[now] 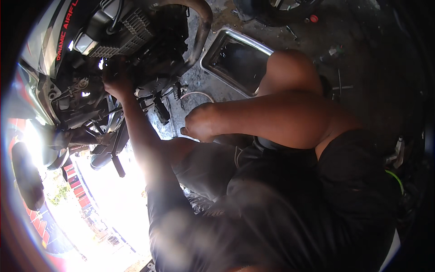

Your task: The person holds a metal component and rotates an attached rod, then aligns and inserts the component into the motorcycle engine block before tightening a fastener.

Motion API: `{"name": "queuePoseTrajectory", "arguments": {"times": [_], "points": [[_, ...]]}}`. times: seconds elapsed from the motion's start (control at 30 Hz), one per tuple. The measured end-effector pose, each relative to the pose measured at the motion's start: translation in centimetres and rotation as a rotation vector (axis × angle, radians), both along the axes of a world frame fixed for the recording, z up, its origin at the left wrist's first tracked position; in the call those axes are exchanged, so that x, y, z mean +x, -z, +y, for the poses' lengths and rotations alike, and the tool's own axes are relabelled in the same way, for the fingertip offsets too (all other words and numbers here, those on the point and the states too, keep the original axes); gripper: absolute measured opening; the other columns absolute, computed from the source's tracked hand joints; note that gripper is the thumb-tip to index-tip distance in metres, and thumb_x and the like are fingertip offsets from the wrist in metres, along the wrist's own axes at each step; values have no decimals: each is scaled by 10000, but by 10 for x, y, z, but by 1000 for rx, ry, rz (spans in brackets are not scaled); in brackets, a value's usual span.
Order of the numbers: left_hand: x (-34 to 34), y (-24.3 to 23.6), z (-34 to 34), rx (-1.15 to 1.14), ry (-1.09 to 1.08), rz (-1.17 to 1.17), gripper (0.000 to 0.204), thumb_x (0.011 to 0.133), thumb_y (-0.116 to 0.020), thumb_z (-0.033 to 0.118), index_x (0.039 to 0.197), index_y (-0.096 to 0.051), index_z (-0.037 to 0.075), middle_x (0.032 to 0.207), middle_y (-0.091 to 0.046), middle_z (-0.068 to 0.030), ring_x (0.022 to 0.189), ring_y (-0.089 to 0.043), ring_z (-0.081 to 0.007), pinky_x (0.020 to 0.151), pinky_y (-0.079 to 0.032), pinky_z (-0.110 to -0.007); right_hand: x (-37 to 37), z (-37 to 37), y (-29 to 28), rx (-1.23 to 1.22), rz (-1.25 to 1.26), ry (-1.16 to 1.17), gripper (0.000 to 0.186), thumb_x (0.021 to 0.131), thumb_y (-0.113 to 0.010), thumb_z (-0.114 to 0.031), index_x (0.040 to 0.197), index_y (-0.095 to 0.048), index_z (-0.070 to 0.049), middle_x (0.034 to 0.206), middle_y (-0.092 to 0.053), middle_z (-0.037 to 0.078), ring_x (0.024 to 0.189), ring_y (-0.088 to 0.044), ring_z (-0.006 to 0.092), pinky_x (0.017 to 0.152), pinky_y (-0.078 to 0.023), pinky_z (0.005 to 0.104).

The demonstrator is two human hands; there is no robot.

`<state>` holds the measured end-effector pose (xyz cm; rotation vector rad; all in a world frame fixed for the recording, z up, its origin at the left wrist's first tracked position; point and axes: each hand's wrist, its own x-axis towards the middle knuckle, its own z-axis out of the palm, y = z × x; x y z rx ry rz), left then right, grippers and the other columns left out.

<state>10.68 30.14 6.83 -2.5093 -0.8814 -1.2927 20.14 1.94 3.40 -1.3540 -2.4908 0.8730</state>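
A motorcycle engine (131,31) with cooling fins fills the upper left. My left hand (116,80) reaches up into the dark parts just below the fins, its fingers pressed in among them and mostly hidden. What it grips, if anything, cannot be made out. My right hand (199,122) is curled into a fist in the middle of the view, apart from the engine, in front of my bent knee (290,68). Nothing clearly shows inside the fist.
A rusty exhaust pipe (201,27) curves down beside the engine. A rectangular metal tray (213,50) lies on the dirty concrete floor behind my right hand. Small tools and a red cap (313,18) are scattered at the top right. Strong glare washes out the lower left.
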Motion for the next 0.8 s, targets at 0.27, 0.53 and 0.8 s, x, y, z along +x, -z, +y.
{"name": "queuePoseTrajectory", "arguments": {"times": [0.27,0.53,0.8], "points": [[2,0,-17,-75,15,-32,191,848,-748,176,1003,-722,66,995,-708,-111,897,-683,-302,776,-530,-403,-4,3,4,-56,-77,-24,382,860,-609,-133,1232,-619,-45,1134,-671,190,1051,-672,350,869,-565,471],[5,-3,-22,-62,89,-174,258,841,-714,125,1086,-682,51,1027,-692,-154,938,-664,-362,828,-525,-435,-8,4,15,9,-31,24,465,809,-628,-55,1273,-605,-66,1051,-696,181,1024,-684,361,813,-567,492],[14,-5,-24,-158,125,-258,289,803,-761,191,1033,-707,25,997,-686,-168,960,-669,-376,831,-533,-448,-1,4,13,97,-68,-6,563,755,-703,-73,1306,-585,-75,1026,-701,185,960,-696,362,783,-571,460]]}}
